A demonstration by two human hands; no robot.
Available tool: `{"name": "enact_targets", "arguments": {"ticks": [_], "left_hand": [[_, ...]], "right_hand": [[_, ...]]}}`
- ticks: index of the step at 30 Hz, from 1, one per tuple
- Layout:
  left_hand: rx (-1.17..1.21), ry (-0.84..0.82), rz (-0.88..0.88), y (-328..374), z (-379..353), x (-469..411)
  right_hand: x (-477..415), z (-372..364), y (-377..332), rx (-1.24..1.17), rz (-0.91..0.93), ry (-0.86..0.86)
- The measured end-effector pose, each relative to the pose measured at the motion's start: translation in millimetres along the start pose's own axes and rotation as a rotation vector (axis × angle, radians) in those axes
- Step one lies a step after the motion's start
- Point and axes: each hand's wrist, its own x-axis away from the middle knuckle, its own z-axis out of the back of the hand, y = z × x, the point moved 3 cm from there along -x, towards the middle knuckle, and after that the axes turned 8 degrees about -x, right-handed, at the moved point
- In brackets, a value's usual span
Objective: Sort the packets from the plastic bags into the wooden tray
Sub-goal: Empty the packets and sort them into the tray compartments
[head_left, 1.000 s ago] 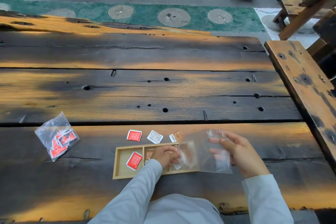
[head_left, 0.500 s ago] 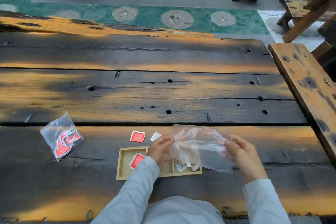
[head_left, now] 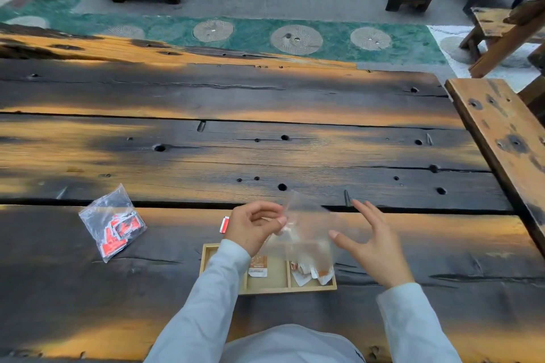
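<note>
My left hand (head_left: 255,227) pinches the top of a clear plastic bag (head_left: 306,233) that hangs over the wooden tray (head_left: 271,289). Several white and orange packets (head_left: 312,272) lie heaped in the tray's right compartment under the bag's mouth. One orange-and-white packet (head_left: 258,267) lies in the middle compartment. My left sleeve hides the left compartment. My right hand (head_left: 370,242) is open, fingers spread, just right of the bag and not touching it. A red packet (head_left: 225,224) peeks out on the table behind my left hand.
A second clear bag (head_left: 113,222) with several red packets lies on the table at the left. A raised wooden plank (head_left: 501,138) borders the table on the right. Benches and stools stand on the floor beyond.
My right hand has let go of the bag and opened. My left hand lifted the bag higher, and packets have dropped from it into the tray's right compartment.
</note>
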Motion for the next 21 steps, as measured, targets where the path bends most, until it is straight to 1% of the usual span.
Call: {"name": "enact_targets", "arguments": {"ticks": [2,4,6,7,10,12,13,15,17,18,20,21], "left_hand": [[-0.1,-0.055,-0.072,7.5,1.2,4.1],[-0.167,-0.103,-0.116,14.1,3.5,9.6],[-0.176,-0.105,-0.129,19.7,7.7,14.5],[-0.158,-0.075,-0.128,20.8,11.9,15.8],[-0.029,0.083,-0.099,21.4,29.9,18.7],[0.124,0.157,-0.053,17.3,42.4,19.3],[0.183,0.157,-0.02,13.7,47.1,19.9],[0.236,0.074,0.045,6.0,50.0,22.3],[0.276,-0.036,0.093,-2.7,47.1,26.1],[0.304,-0.061,0.111,-6.0,46.4,28.4],[0.315,-0.045,0.127,-10.1,48.9,31.6],[0.299,-0.012,0.121,-10.6,52.1,32.4]], "right_hand": [[-0.2,-11.8,-16.4,0.018,0.1,-0.046],[-0.7,-24.3,-31.7,-0.077,0.148,-0.17],[-1.6,-36.9,-41.5,-0.16,0.171,-0.295],[-2.4,-42.7,-44.7,-0.172,0.193,-0.303],[-3.1,-56.3,-51.4,-0.26,0.216,-0.214],[-0.7,-64.0,-56.0,-0.408,0.18,-0.189],[1.1,-67.7,-59.5,-0.487,0.164,-0.181],[3.5,-74.2,-66.2,-0.604,0.136,-0.134],[4.6,-79.2,-71.7,-0.649,0.124,-0.063],[5.1,-81.8,-74.9,-0.654,0.126,-0.032],[6.1,-87.7,-80.6,-0.648,0.12,0.001],[7.4,-91.0,-82.9,-0.656,0.097,-0.015]]}}
